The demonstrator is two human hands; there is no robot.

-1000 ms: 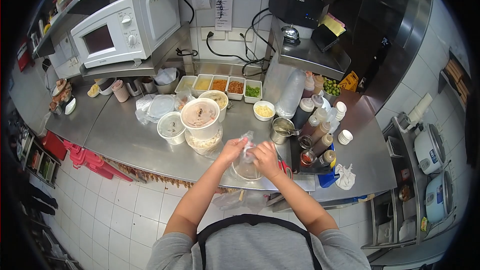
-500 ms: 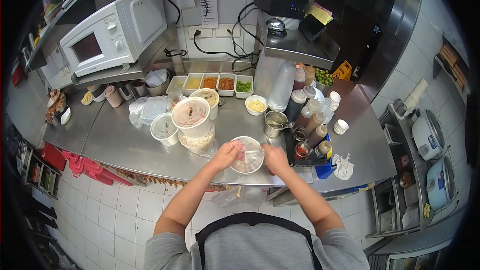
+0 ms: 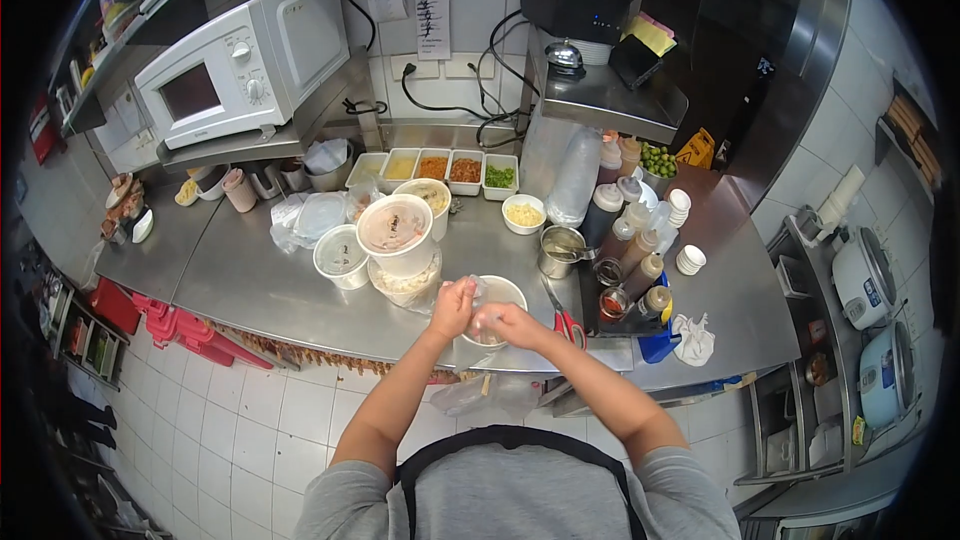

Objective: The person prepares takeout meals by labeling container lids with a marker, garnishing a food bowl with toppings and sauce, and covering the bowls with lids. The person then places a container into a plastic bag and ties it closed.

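A round white bowl (image 3: 503, 292) stands near the front edge of the steel counter. Over its left side, my left hand (image 3: 455, 307) is closed on a clear plastic bag (image 3: 482, 298). My right hand (image 3: 503, 322) is closed beside it, low over the front of the bowl, with its fingers on the same thin plastic. The bag's lower part and most of the bowl's inside are hidden by my hands. Red-handled scissors (image 3: 568, 327) lie to the right of the bowl. Left of my hands stands a lidded tub (image 3: 395, 230) on a container of white food (image 3: 405, 285).
Sauce bottles (image 3: 637, 250) and a metal pot (image 3: 560, 252) stand at the right. Behind are a small bowl of yellow shreds (image 3: 523, 214) and a row of topping trays (image 3: 465, 171). A microwave (image 3: 245, 60) sits on a shelf at the upper left.
My right hand has moved left from the bowl's right side to meet my left hand at the plastic. The red-handled scissors are now in fuller view.
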